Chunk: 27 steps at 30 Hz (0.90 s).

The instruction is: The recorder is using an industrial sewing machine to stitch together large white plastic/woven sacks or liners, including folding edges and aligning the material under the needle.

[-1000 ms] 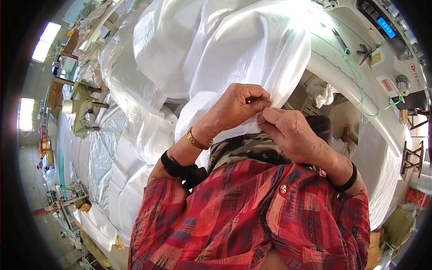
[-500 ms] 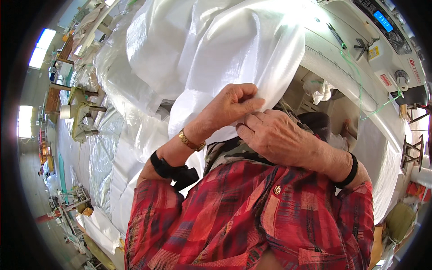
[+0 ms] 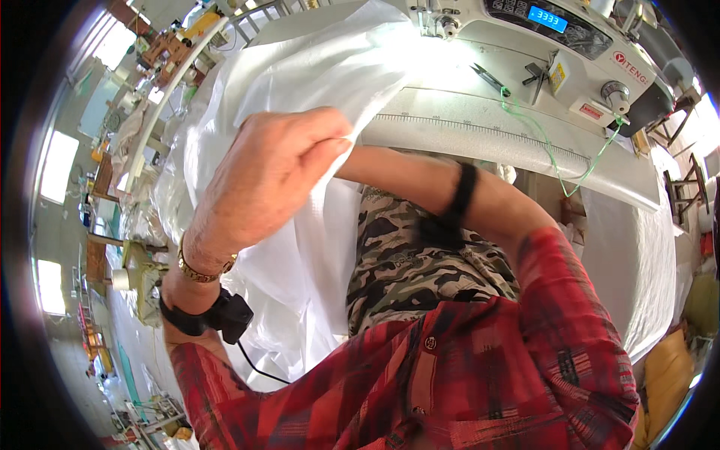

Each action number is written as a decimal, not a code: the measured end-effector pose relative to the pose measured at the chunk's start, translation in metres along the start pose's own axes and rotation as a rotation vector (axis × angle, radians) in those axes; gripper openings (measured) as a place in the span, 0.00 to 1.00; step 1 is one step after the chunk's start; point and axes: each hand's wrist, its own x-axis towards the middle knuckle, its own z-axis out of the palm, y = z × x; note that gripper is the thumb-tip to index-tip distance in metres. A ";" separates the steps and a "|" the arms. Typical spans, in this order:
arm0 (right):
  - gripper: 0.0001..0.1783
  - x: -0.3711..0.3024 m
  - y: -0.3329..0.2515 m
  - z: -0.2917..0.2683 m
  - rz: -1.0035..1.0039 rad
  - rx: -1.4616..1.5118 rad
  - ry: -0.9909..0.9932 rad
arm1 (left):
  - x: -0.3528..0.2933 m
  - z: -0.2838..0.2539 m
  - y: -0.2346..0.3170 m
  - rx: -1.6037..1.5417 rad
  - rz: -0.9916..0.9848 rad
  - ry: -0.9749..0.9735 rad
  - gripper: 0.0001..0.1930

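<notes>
My left hand (image 3: 262, 176) is closed, thumb and forefinger pinched on the edge of a white, slightly glossy sheet (image 3: 322, 71). The sheet looks like woven plastic. It runs from the sewing machine's (image 3: 480, 30) lit needle area down past my left hand and hangs in folds beside my lap. My right forearm (image 3: 412, 180) reaches leftward below the table edge, behind the left hand. The right hand itself is hidden by the left hand and the sheet, so its fingers do not show.
On the machine table (image 3: 427, 109), with its printed ruler, lie black thread snips (image 3: 491, 79). Green thread (image 3: 551, 154) loops from the machine over the front edge. More white sheeting (image 3: 622, 262) hangs at the right. A wooden stand with a yellowish cloth (image 3: 139, 266) is at the left.
My view has swung toward the machine. The left hand has risen with the sheet edge; the right hand, visible on the sheet before, has gone left behind it.
</notes>
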 end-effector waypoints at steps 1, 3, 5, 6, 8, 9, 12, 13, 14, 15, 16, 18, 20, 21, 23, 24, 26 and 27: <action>0.12 0.051 0.005 0.000 0.007 -0.020 0.009 | 0.006 -0.004 0.009 0.144 0.120 -0.076 0.05; 0.12 0.045 0.012 -0.009 0.040 -0.065 0.023 | 0.004 -0.006 0.004 0.272 0.197 -0.146 0.04; 0.13 0.018 0.017 0.013 0.078 -0.095 0.015 | -0.013 0.002 0.000 0.385 0.219 -0.288 0.01; 0.13 0.011 0.015 0.016 0.097 -0.130 0.046 | -0.020 0.019 -0.007 0.424 0.286 -0.316 0.03; 0.14 -0.044 0.005 0.022 0.131 -0.178 0.060 | -0.042 0.053 -0.014 0.480 0.232 -0.400 0.04; 0.14 -0.055 0.005 0.030 0.147 -0.194 0.048 | -0.058 0.068 -0.018 0.462 0.170 -0.374 0.04; 0.15 -0.096 0.005 0.028 0.225 -0.261 0.031 | -0.089 0.118 -0.041 0.322 0.031 -0.252 0.04; 0.15 -0.098 0.008 0.031 0.251 -0.280 0.020 | -0.099 0.135 -0.050 0.309 -0.024 -0.152 0.05; 0.15 -0.109 0.005 0.010 0.142 -0.541 -0.236 | -0.107 0.148 -0.057 0.294 -0.084 -0.048 0.05; 0.15 -0.118 -0.003 -0.019 0.020 -0.797 -0.494 | -0.109 0.157 -0.058 0.285 -0.103 -0.039 0.05; 0.15 -0.103 -0.053 -0.032 0.314 -0.821 -0.599 | -0.111 0.165 -0.058 0.206 -0.170 0.058 0.05; 0.15 -0.069 -0.128 -0.043 0.568 -0.972 -0.640 | -0.119 0.173 -0.058 0.133 -0.289 0.175 0.05; 0.11 -0.067 -0.139 -0.056 0.294 -1.218 -0.433 | -0.122 0.176 -0.052 0.020 -0.384 0.300 0.04; 0.09 -0.068 -0.139 -0.069 0.064 -1.314 -0.290 | -0.120 0.175 -0.049 0.016 -0.397 0.315 0.04; 0.08 -0.063 -0.125 -0.096 -0.088 -1.267 -0.272 | -0.115 0.173 -0.044 -0.292 -0.560 0.302 0.04; 0.08 -0.059 -0.117 -0.101 -0.236 -1.202 -0.241 | -0.117 0.174 -0.043 -0.291 -0.575 0.317 0.04; 0.08 -0.057 -0.111 -0.108 -0.207 -1.126 -0.259 | -0.120 0.176 -0.042 -0.423 -0.642 0.356 0.08; 0.08 -0.056 -0.114 -0.109 -0.112 -1.043 -0.264 | -0.122 0.177 -0.040 -0.419 -0.653 0.369 0.08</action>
